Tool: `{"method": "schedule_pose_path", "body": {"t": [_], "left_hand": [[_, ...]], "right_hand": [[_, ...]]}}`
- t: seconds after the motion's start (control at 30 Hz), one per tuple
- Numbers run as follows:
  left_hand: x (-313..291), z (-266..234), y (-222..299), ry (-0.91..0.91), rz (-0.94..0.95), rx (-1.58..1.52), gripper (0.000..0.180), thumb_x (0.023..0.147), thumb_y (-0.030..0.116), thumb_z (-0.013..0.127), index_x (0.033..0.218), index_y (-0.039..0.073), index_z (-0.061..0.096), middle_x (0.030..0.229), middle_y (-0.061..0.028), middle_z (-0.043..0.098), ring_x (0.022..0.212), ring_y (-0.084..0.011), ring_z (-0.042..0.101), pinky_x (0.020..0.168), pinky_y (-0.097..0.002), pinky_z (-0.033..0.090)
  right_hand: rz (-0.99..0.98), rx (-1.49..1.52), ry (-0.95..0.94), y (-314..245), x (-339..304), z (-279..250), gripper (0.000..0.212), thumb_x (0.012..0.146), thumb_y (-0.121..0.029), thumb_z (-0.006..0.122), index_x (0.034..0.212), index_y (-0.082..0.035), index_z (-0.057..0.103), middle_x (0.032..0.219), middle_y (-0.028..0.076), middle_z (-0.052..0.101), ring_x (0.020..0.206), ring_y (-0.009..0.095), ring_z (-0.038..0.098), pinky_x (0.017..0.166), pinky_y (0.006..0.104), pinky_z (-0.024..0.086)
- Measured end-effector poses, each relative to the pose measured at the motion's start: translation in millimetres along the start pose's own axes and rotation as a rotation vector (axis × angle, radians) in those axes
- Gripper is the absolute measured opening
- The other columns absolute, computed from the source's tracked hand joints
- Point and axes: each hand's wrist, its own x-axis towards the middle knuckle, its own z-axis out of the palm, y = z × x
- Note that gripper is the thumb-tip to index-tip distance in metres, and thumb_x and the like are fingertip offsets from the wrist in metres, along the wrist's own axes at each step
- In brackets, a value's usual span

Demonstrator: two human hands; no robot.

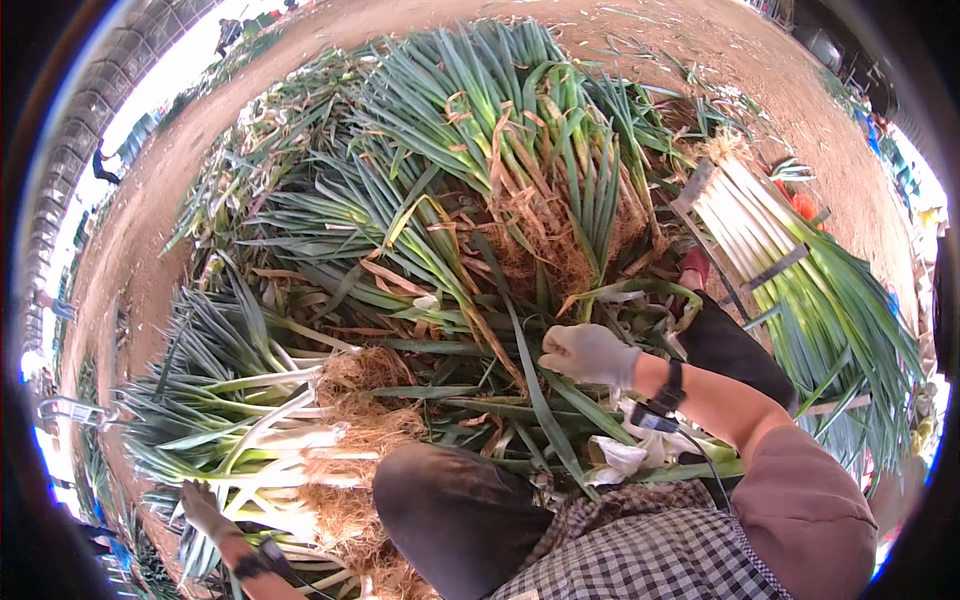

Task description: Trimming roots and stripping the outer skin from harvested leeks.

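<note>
My left hand (205, 510), in a pale glove, lies against the green onions (290, 440) heaped at my lower left, its fingers stretched out over the stalks. These onions have white stems and bushy brown roots (350, 470) that face my knee. My right hand (590, 355), also gloved, is closed above the loose green leaves (540, 400) in front of me. Whether anything is inside its curled fingers is hidden. Straps with small devices circle both wrists. Beneath the right forearm lie pale peeled skins (617, 455).
A large unpeeled green onion pile (480, 110) rises ahead, roots toward me. At the right, trimmed white-stemmed onions (740, 215) lie in a metal rack (775, 265). Leaf scraps (270, 130) cover the far left. Brown dirt ground (850, 170) surrounds everything. My bent knee (450, 510) is close.
</note>
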Motion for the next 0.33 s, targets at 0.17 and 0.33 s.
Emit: {"method": "schedule_pose_path", "body": {"t": [0.17,0.33], "left_hand": [[-122,42,-28,0.005,0.113,0.138,0.030,0.100,0.022,0.051,0.121,0.001,0.058,0.105,-0.0097,0.066,0.085,-0.0141,0.063,0.075,-0.0244,0.051],[-139,66,-33,-0.191,0.044,0.144,0.029,0.100,0.020,0.052,0.120,0.001,0.058,0.107,-0.0108,0.066,0.085,-0.0137,0.063,0.075,-0.0247,0.052]], "right_hand": [[-0.021,-0.092,-0.016,16,129,64,0.039,0.083,-0.039,0.061,0.098,-0.004,0.066,0.092,0.021,0.067,0.089,0.038,0.065,0.076,0.0459,0.051],[0.238,-0.360,-0.197,4,201,90,0.046,0.081,-0.040,0.064,0.106,-0.002,0.067,0.100,0.020,0.068,0.098,0.035,0.066,0.086,0.0449,0.051]]}}
